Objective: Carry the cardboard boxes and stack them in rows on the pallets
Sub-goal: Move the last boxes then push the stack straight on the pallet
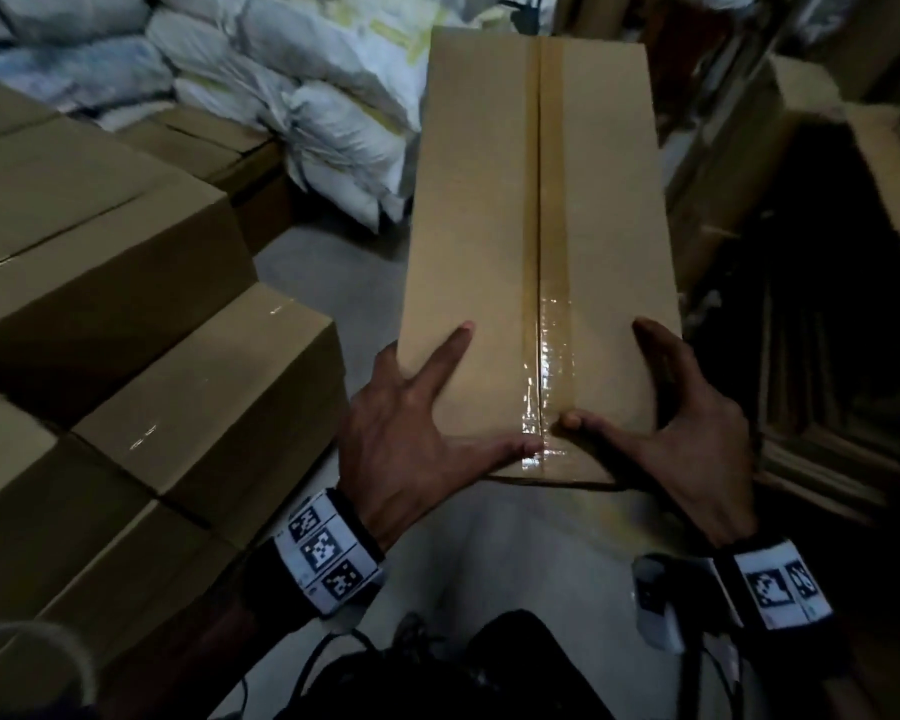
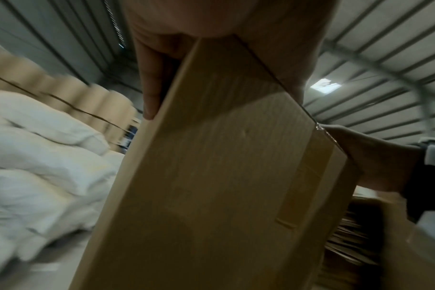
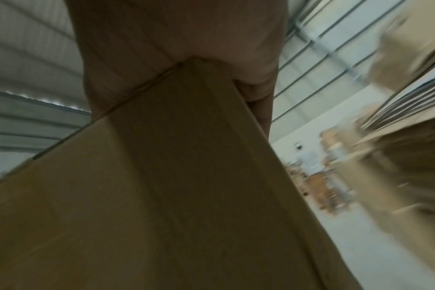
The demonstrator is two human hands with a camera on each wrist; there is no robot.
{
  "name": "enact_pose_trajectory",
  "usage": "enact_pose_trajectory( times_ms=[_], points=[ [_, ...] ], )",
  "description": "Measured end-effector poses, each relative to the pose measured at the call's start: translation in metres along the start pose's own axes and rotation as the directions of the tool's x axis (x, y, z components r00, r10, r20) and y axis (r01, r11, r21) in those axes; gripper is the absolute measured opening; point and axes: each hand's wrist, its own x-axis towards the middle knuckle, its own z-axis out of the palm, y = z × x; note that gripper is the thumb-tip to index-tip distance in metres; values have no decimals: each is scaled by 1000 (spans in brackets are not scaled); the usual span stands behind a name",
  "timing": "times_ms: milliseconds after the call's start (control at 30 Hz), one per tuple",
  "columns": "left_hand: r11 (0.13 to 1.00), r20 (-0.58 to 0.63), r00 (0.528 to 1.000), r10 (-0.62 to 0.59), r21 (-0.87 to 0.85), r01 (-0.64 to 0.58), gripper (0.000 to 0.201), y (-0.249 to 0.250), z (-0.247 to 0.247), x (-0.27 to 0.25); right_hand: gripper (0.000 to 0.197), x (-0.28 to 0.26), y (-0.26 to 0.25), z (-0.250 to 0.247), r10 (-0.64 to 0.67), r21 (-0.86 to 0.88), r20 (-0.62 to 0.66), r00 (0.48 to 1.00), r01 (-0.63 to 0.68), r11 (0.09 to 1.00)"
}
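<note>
Head view: a long, tan rectangular cardboard box [image 1: 536,241], its top seam sealed with glossy clear tape [image 1: 549,324], is held in the air above a pale grey floor [image 1: 323,272], its length running away from the person. The left hand [image 1: 411,423] grips the near left corner of this box, with the forefinger laid straight along the top face, the thumb stretched along the near edge to the tape, and the remaining fingers out of sight down the left side. The right hand [image 1: 692,423] grips the near right corner in mirror fashion: thumb along the near edge, almost meeting the left thumb at the tape, forefinger on the top face beside the right edge. Both wrists carry bands printed with black-and-white square markers [image 1: 328,550].

Left of the carried box, closed brown cardboard boxes [image 1: 126,324] stand stacked in stepped rows. Beyond the box's far left corner lies a heap of white woven sacks [image 1: 302,96]. Right of the box, dark flattened cardboard sheets [image 1: 827,304] stand in shadow.

Left wrist view: the fingers [image 2: 152,82] press flat against the side wall of the box [image 2: 211,176]; the right hand [image 2: 380,160] shows at the opposite edge. Right wrist view: the palm [image 3: 181,49] bears on the box corner [image 3: 174,186]; the background is blurred.
</note>
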Motion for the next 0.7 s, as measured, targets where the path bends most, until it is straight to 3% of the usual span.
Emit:
enact_pose_trajectory(
  times_ms=[200, 333, 533, 700],
  points=[
    [990, -88, 987, -131, 33, 134, 115, 1, 7, 95, 116, 134, 6, 41, -130, 59, 122, 984, 124, 991],
    [971, -178, 959, -218, 62, 232, 116, 9, 18, 160, 117, 227, 17, 69, -255, 101, 200, 946, 239, 966],
    [890, -336, 856, -393, 94, 446, 118, 40, 41, 264, 121, 382, 23, 97, -404, 171, 342, 848, 367, 914],
    [793, -441, 729, -524, 60, 607, 120, 58, 56, 333, 122, 490, 14, 132, -566, 253, 411, 715, 507, 824]
  ],
)
